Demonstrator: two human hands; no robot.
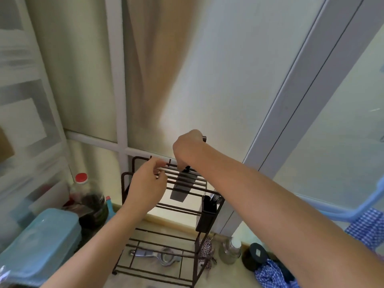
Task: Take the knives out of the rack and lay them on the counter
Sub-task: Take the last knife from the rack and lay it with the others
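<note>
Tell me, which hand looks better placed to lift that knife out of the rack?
The right hand, probably. It is closed around the handle of the knife, whose wide blade hangs down through the top bars of the rack. The left hand only rests at the bars beside it.

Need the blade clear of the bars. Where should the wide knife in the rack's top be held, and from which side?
Hold the knife by its dark handle, from above, as the right hand does now. The wide blade hangs down through the rack bars, so only the handle end stands clear, and a straight upward pull should free it. The left hand is at the top bars.
</note>
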